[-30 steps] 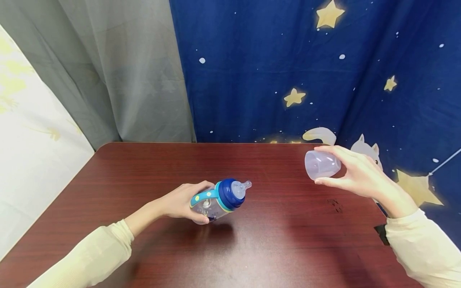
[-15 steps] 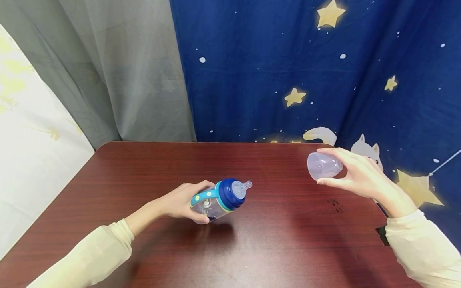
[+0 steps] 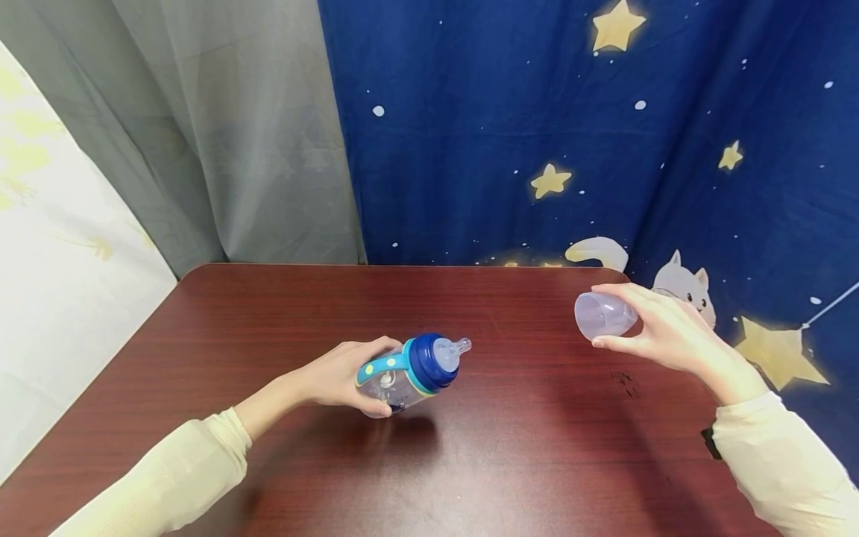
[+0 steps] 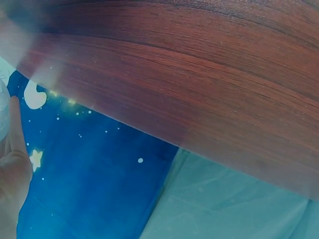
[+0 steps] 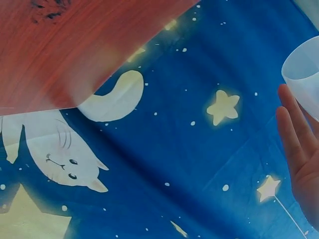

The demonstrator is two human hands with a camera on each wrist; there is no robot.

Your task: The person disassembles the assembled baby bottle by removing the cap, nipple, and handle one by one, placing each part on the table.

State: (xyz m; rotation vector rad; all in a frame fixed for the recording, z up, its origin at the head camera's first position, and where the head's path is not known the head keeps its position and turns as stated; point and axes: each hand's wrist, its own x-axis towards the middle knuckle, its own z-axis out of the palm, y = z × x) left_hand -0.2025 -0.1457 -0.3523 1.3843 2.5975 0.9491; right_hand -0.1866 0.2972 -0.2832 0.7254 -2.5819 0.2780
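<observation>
My left hand (image 3: 338, 373) grips a baby bottle (image 3: 419, 365) round its clear body, tilted so the teat points up and to the right. The bottle has a dark blue collar and a light blue handle with yellow dots. Off to the right, my right hand (image 3: 671, 328) holds a translucent bottle cap (image 3: 604, 315) between thumb and fingers, its open end facing left. Part of the cap (image 5: 304, 74) shows at the right edge of the right wrist view, against the fingers. The left wrist view catches only a sliver of the left hand (image 4: 15, 169).
Both hands are over a dark reddish wooden table (image 3: 470, 462), with a dark smudge on its right side. Behind it hang a grey curtain (image 3: 268, 134) and a blue curtain (image 3: 470, 134) with stars; a white cloth (image 3: 67, 246) is at the left.
My right hand has lowered slightly and shifted a little to the right with the cap, whose open end now turns more toward the view. The left hand and bottle have stayed almost still.
</observation>
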